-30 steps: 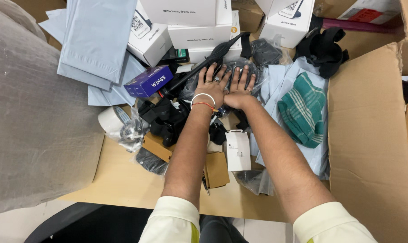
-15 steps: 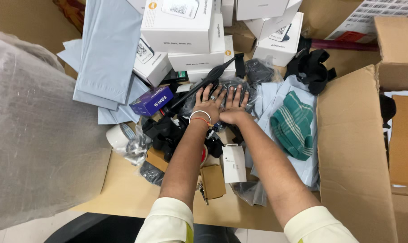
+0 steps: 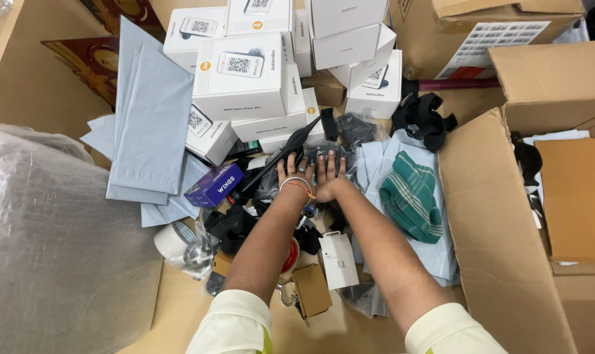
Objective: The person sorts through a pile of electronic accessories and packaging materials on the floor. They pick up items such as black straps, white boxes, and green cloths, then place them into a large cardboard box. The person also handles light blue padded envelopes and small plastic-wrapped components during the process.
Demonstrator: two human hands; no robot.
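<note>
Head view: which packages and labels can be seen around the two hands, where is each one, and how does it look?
White boxes: stacked beyond the hands, square, small printed labels.
Purple box: beside the left hand, small, oblong.
Grey mailer bags: far left, flat, overlapping.
Small white carton: under the right forearm, upright rectangle.
Brown cardboard box: right side, open flaps.
White label sheet: on the top-right carton.
Clear bag of black parts: under the right hand.

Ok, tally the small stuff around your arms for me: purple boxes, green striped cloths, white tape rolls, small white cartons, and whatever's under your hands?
Purple box: 1
Green striped cloth: 1
White tape roll: 1
Small white carton: 1
Clear bag under left hand and right hand: 1
Total: 5
</note>
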